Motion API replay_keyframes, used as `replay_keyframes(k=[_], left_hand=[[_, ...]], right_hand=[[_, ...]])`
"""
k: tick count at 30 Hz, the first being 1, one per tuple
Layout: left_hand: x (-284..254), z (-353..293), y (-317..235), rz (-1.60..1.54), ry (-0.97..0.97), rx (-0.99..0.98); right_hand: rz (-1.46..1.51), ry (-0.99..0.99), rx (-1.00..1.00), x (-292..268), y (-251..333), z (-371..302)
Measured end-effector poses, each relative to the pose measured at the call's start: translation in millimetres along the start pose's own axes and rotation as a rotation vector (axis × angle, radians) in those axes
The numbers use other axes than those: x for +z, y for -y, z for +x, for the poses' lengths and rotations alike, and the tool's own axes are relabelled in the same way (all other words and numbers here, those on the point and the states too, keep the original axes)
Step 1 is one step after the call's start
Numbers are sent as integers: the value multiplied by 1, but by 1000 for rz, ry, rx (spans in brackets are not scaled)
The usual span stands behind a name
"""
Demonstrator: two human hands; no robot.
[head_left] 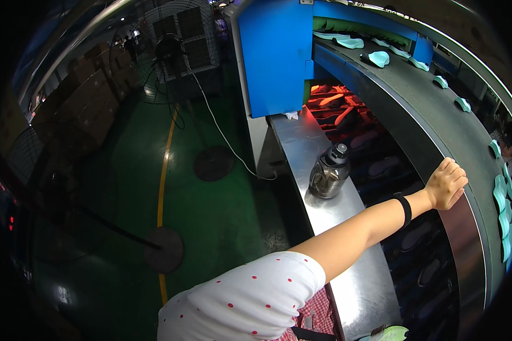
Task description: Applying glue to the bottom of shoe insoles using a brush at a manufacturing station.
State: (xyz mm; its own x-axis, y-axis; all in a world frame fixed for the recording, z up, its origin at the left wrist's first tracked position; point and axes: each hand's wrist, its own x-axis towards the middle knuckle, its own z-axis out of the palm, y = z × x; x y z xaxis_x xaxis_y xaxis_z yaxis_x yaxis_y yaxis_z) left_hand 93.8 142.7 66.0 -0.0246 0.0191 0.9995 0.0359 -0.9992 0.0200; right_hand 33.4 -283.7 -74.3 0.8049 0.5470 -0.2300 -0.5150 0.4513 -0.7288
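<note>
My left arm, in a white sleeve with red dots and with a black band [405, 210] at the wrist, stretches across to the right. At its end my left hand [446, 184] is closed, fingers curled, at the metal side edge of the conveyor belt [407, 94]. The inside of the fist is hidden. Beyond the hand, several mint-green sole-shaped pieces [502, 210] lie crowded on the belt. Other such pieces [376, 58], some with dark parts, lie spaced out farther up it. My right hand is not in view.
A dark clear bottle [329, 173] stands on the steel ledge [352, 278]. Beneath the belt, a lower level of dark soles [384, 165] glows red near the blue machine housing [273, 62]. A pale green piece [393, 333] shows at the bottom edge. Left are a fan [170, 48] and a trailing cable [222, 133].
</note>
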Motion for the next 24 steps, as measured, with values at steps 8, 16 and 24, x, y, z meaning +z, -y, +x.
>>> replay_keyframes(k=[8,16,24], left_hand=[[3,-3,0,4,3,2],[5,-3,-1,19,-9,7],[4,-5,-7,7,-15,-3]], right_hand=[[7,1,-7,-6,0,0],[8,1,-12,-15,7,-1],[-23,-39,-37,-20,9,-7]])
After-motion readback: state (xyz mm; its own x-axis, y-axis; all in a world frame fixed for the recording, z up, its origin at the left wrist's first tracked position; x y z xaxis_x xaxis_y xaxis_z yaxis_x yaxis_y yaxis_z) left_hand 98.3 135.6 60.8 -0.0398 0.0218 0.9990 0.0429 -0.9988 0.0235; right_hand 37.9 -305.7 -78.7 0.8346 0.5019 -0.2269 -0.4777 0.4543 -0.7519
